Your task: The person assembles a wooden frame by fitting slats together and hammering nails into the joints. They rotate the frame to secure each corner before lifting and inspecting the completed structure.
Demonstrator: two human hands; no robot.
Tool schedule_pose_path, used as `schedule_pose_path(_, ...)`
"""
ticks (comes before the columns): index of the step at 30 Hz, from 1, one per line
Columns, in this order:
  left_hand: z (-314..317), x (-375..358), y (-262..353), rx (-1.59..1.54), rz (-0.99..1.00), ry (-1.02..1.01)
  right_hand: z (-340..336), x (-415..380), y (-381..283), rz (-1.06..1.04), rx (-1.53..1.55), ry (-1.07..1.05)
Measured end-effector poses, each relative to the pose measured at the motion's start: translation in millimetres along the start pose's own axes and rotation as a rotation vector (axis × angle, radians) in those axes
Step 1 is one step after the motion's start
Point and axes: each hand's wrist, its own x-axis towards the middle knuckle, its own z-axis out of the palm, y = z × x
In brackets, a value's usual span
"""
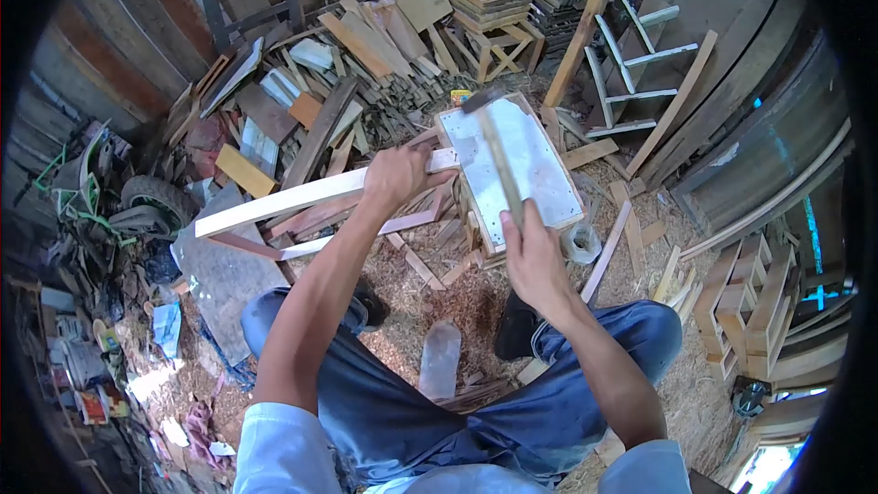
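Wood offcuts [380, 46] and sawdust [402, 304] surround the white-topped surface [549, 174]. Left grip: the left hand [398, 176] is closed around the pale wooden frame [302, 197], 1 end of which lies at the surface's left edge. Right grip: the right hand [533, 259] is wrapped around the handle of the hammer [501, 160], its blurred head over the surface's far edge; contact cannot be determined.

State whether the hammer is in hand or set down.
In hand: the right hand grips the hammer by its handle, over the white panel. I cannot tell whether its head touches anything.
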Motion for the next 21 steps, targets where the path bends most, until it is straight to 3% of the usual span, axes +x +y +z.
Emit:
schedule_pose_path(3, -4, 1, 3, 0.011, -0.005, 0.018, 13, 9, 24, -0.060, -0.154, -0.090)
schedule_pose_path(7, -5, 0, 3, 0.031, -0.012, 0.007, -7, 2, -8, 0.057, -0.064, -0.080)
schedule_pose_path(11, 2, 0, -1, 0.003, 0.010, 0.010, -4, 0, 0, 0.003, 0.006, -0.002)
schedule_pose_path(13, -4, -1, 3, -0.002, 0.005, 0.030, 6, 3, 22, 0.002, -0.144, -0.109)
schedule_pose_path(21, -3, -3, 3, 0.030, 0.037, 0.039, 1, -2, 5, 0.038, -0.014, 0.008)
